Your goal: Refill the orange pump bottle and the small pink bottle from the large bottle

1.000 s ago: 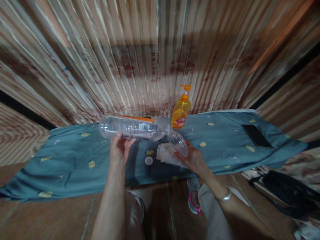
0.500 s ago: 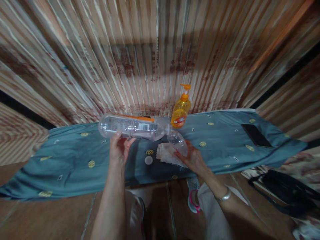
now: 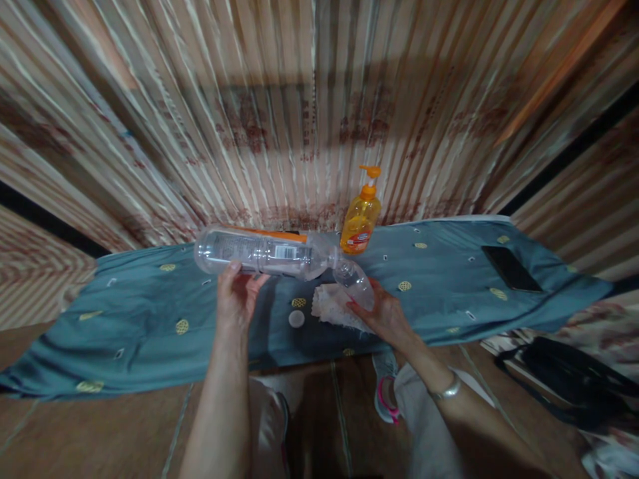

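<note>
My left hand (image 3: 241, 287) is closed around the underside of a large clear plastic bottle (image 3: 249, 253), held level with its neck to the right. A label with a barcode and an orange band runs along it. In my right hand (image 3: 382, 311) is a smaller clear plastic bottle (image 3: 353, 279), tilted so that its upper end meets the large bottle's mouth. Whether liquid passes between them I cannot tell. Below them a pale cloth (image 3: 332, 306) lies on the teal sheet (image 3: 150, 346), with a round white cap (image 3: 296, 319) to its left.
An orange pump bottle (image 3: 360, 219) stands behind the two mouths, near the pleated curtain (image 3: 279, 133). A black phone (image 3: 510, 269) lies at the right of the sheet. A black bag (image 3: 569, 379) is at the lower right, beside the tiled floor (image 3: 124, 432).
Both hands and the two bottles keep nearly the same pose. The whole view has shifted only very slightly.
</note>
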A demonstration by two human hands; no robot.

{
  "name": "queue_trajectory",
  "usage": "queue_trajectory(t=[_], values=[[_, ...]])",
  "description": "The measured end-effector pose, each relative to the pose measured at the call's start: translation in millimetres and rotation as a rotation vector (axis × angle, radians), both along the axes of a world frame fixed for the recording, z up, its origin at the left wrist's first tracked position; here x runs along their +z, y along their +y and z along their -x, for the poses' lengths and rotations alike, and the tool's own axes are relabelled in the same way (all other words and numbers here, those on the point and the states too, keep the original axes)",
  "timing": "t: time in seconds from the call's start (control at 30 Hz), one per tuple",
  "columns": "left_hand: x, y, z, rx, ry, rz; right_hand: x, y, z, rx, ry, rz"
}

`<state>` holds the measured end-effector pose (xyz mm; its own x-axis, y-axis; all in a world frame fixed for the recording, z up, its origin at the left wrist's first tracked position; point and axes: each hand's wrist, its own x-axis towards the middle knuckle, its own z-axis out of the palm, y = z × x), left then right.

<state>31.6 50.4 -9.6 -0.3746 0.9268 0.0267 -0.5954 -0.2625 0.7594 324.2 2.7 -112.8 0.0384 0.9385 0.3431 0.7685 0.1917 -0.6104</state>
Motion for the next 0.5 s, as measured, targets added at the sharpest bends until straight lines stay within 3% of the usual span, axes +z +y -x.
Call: queue_trajectory(t=[0.5], values=[[-2.4,0.7,1.6,-0.01,0.013,0.004,3.8,-0.4,0.4,-0.007,0.008,0.032]])
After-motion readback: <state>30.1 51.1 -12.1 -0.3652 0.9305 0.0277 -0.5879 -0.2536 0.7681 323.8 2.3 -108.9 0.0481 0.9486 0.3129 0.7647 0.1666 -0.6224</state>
